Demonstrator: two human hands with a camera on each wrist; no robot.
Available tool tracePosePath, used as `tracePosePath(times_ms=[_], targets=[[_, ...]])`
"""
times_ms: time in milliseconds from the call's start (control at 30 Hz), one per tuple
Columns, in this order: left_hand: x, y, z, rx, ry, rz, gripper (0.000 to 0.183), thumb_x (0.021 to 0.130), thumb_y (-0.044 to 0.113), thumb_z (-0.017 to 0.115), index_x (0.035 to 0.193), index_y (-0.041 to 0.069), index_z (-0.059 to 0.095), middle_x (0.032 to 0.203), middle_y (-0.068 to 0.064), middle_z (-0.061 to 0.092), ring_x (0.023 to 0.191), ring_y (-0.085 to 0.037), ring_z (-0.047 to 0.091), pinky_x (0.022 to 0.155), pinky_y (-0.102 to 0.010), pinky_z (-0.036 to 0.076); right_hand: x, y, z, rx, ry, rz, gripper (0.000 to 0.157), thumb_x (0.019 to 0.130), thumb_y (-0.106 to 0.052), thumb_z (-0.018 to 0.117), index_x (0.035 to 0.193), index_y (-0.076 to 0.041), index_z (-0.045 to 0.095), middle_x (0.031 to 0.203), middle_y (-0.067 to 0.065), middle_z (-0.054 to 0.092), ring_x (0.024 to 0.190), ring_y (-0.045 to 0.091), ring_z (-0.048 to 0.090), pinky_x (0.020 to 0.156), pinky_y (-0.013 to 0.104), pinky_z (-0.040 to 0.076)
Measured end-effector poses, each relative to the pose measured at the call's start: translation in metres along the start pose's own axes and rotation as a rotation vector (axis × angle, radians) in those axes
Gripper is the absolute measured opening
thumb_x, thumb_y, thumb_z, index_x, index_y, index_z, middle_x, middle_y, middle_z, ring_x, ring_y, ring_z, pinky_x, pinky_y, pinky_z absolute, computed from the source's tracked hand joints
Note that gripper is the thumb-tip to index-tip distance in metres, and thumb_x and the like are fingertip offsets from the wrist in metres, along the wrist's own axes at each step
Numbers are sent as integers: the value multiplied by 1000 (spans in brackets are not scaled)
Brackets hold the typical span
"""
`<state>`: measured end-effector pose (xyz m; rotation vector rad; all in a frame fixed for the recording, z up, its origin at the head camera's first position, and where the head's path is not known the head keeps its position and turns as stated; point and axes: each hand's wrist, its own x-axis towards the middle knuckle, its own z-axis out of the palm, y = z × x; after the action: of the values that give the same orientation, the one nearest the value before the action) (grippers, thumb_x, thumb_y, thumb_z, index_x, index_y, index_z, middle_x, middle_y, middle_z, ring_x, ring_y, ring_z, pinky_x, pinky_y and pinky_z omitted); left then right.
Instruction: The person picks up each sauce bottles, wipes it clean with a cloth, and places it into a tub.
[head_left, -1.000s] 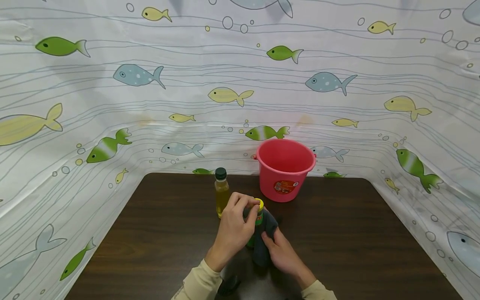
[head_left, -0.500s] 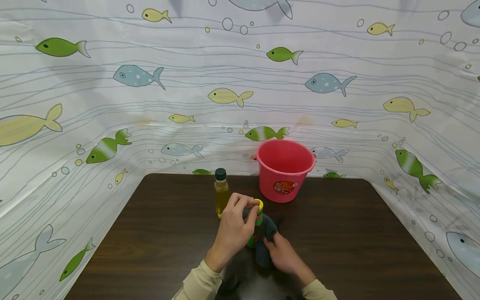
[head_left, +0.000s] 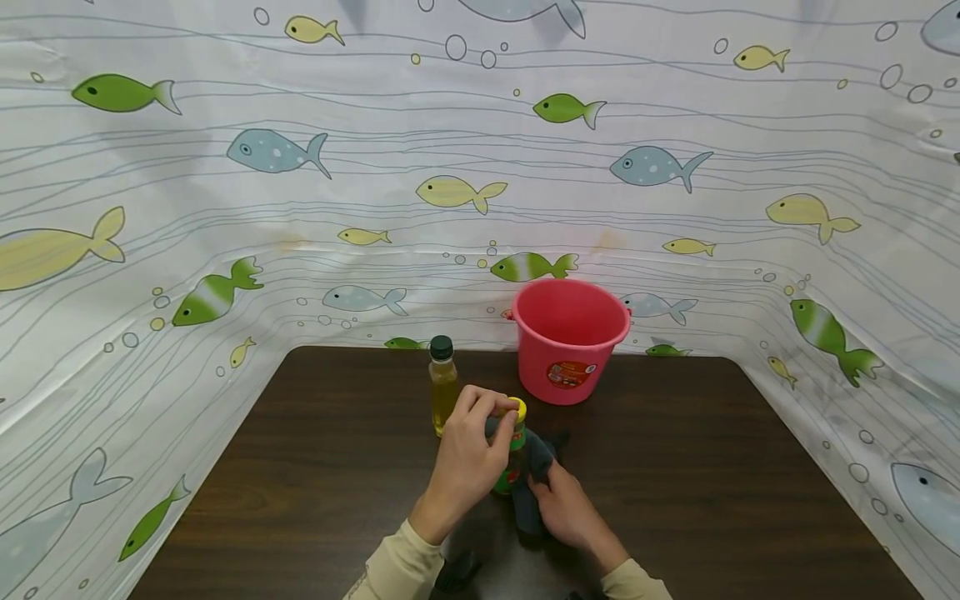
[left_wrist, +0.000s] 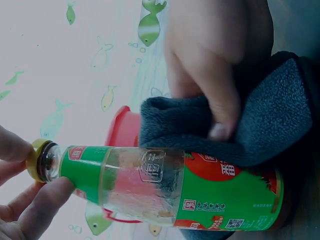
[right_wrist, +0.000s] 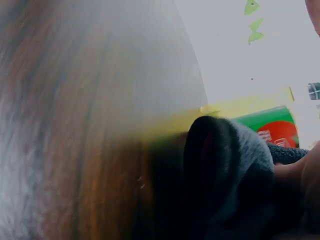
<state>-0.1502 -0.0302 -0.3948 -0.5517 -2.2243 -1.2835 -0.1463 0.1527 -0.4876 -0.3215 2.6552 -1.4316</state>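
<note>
A clear glass bottle (left_wrist: 145, 182) with a green and red label and a yellow cap (head_left: 518, 409) stands upright on the table. My left hand (head_left: 467, 446) pinches it at the cap and neck, thumb on one side and fingers on the other. Against the bottle's side lies a dark grey-blue cloth (left_wrist: 272, 112), bunched and folded. My right hand (head_left: 572, 507) grips this cloth, the thumb pressing it near the lower label. In the right wrist view the cloth covers much of the bottle (right_wrist: 272, 125), and most of that hand is out of frame.
Behind my left hand stands an oil bottle (head_left: 444, 390) with a dark green cap. A pink bucket (head_left: 562, 368) is at the back of the dark wooden table (head_left: 300, 483). Near the front edge lies a small black object (head_left: 457, 571). A fish-patterned curtain (head_left: 360, 183) surrounds the table.
My right hand and the cloth have shifted slightly right along the bottle, so more of its lower green label shows. The left hand has stayed at the cap.
</note>
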Motion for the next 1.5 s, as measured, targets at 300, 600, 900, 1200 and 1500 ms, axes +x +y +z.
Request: tracePosePath(times_ms=[300, 600, 900, 1200, 1500], targets=[[0, -1, 0, 4, -1, 6, 9, 99, 12, 73, 108, 11, 76, 106, -6, 62, 95, -19, 66, 73, -28, 58, -6, -34, -7, 176, 68, 39, 54, 111, -10, 48, 163, -7, 38, 163, 22, 48, 151, 43, 45, 121, 66, 38], [-1, -1, 2, 6, 1, 16, 9, 99, 11, 73, 108, 9, 75, 106, -7, 61, 93, -20, 66, 64, -21, 51, -9, -55, -19, 259, 140, 10, 46, 111, -11, 48, 157, -21, 49, 152, 11, 60, 137, 32, 59, 111, 59, 50], [-3, 0, 4, 38, 34, 64, 9, 97, 7, 75, 105, 7, 74, 104, -9, 60, 85, -20, 70, 63, -25, 58, -17, -74, -33, 308, 174, -64, 48, 113, -14, 48, 159, -28, 46, 158, 9, 55, 143, 34, 55, 114, 59, 49], [-3, -1, 3, 40, 27, 78, 9, 98, 7, 74, 106, 7, 74, 104, -8, 60, 90, -21, 72, 66, -28, 61, -28, -88, -49, 385, 249, -83, 44, 112, -16, 51, 156, -11, 46, 156, 17, 55, 140, 36, 57, 112, 51, 52], [-4, 1, 2, 47, 15, 65, 10, 98, 9, 74, 107, 8, 74, 104, -8, 60, 89, -20, 71, 67, -22, 59, -25, -82, -48, 392, 253, -44, 44, 112, -15, 50, 155, -11, 47, 154, 19, 56, 138, 39, 59, 113, 58, 51]])
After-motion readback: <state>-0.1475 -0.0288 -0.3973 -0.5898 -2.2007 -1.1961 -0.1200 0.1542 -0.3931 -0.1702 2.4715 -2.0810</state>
